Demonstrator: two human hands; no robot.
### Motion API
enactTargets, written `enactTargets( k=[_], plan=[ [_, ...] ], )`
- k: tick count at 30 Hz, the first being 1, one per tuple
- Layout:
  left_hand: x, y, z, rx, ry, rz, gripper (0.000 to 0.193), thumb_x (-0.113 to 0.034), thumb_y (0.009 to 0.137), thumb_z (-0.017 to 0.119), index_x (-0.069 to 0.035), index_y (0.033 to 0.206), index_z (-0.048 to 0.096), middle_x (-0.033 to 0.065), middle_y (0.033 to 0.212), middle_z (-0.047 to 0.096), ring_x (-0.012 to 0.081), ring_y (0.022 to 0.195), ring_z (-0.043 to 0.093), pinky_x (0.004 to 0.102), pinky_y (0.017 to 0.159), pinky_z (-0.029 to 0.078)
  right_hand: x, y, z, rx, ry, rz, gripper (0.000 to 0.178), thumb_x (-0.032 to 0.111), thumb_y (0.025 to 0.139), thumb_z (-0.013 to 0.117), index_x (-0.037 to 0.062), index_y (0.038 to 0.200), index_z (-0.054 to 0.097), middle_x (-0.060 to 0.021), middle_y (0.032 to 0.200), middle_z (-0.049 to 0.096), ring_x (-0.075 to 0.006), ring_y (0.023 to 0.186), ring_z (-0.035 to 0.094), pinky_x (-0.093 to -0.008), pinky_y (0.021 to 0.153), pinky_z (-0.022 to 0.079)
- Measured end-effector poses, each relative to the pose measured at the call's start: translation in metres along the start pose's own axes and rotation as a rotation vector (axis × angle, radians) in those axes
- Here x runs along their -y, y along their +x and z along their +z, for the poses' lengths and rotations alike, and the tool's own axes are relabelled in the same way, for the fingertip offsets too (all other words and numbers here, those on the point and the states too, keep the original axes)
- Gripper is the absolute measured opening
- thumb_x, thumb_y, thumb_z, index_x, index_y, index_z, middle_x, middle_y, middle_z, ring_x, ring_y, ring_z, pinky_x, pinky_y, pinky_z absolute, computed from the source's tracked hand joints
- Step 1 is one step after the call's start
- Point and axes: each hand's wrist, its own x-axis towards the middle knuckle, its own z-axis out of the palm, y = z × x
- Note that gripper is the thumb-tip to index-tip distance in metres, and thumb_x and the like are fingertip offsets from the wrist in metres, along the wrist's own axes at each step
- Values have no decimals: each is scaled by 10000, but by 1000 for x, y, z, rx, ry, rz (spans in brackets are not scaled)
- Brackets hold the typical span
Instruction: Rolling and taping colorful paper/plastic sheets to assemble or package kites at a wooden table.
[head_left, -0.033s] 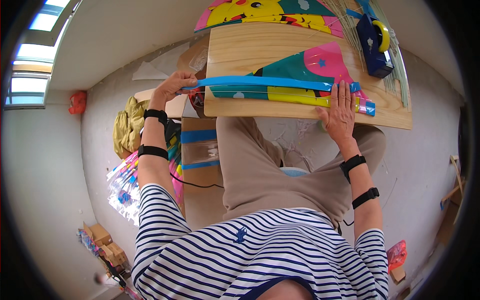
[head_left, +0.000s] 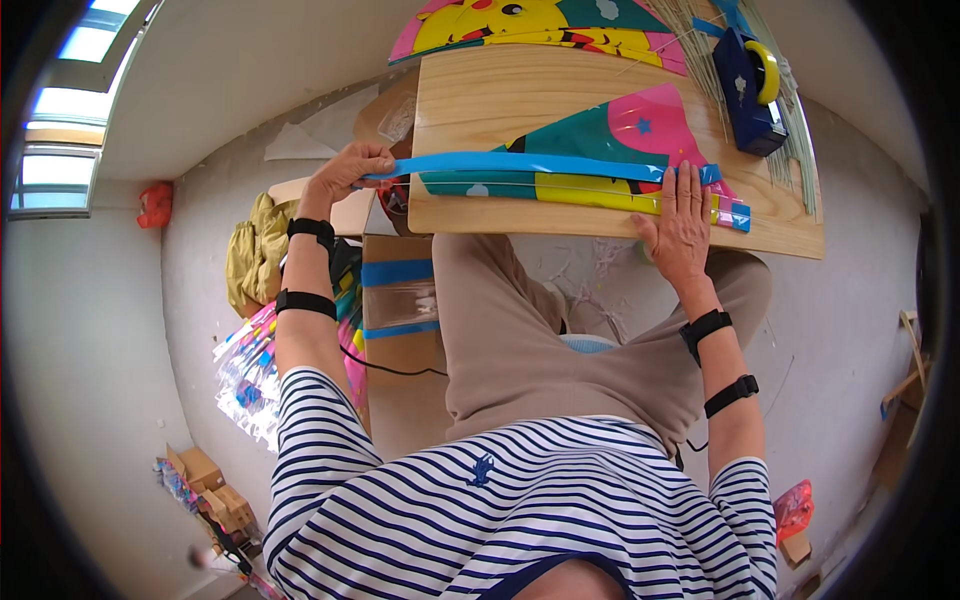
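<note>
Currently, left hand (head_left: 350, 172) pinches long glossy blue strip (head_left: 520, 164) at left end, fingers closed; right hand (head_left: 681, 222) flat, fingers straight, tips across strip near right end, over multicoloured plastic sheet (head_left: 575, 135) on pale wooden table (head_left: 470, 105).

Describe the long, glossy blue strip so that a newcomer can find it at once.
Find the pale wooden table before the seated person. Along its near edge, the long blue strip stretches from the left hand to the right hand. Unlike the pink, green and yellow printed sheet beneath it, it is plain blue.
</note>
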Motion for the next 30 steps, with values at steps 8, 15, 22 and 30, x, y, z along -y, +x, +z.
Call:
enactTargets(
  k=[8, 15, 22, 30],
  plan=[
    [2, 3, 1, 6, 92, 27, 223, -276, 917, 788, -75, 952, 697, -13, 858, 688, 62, 751, 665, 181, 669, 557, 1, 0, 0, -15, 15, -9, 882, 612, 974, 492, -2, 1579, 300, -219, 1656, 258, -370, 1551, 209, -520, 1258, 138],
    [4, 6, 4, -60, 192, -51, 198, -309, 960, 740, -115, 929, 717, -41, 796, 666, 38, 660, 627, 166, 580, 475, 1, 1, 0, -10, 8, -14, 879, 605, 972, 504, -1, 1577, 305, -219, 1654, 264, -372, 1549, 213, -518, 1258, 140],
    [0, 9, 5, -177, 351, -54, 241, -309, 971, 716, -122, 822, 691, -78, 752, 588, 14, 620, 519, 181, 559, 426, 1, 0, -2, -17, 17, -13, 866, 581, 969, 526, -4, 1571, 314, -226, 1650, 268, -375, 1546, 221, -520, 1255, 148],
    [-18, 2, 19, -280, 539, -8, 253, -255, 934, 719, -49, 794, 676, -5, 672, 589, 75, 583, 539, 241, 521, 397, 2, 1, -2, -27, 28, -6, 855, 561, 958, 562, -4, 1560, 337, -227, 1643, 284, -374, 1538, 242, -514, 1251, 164]
  ],
)
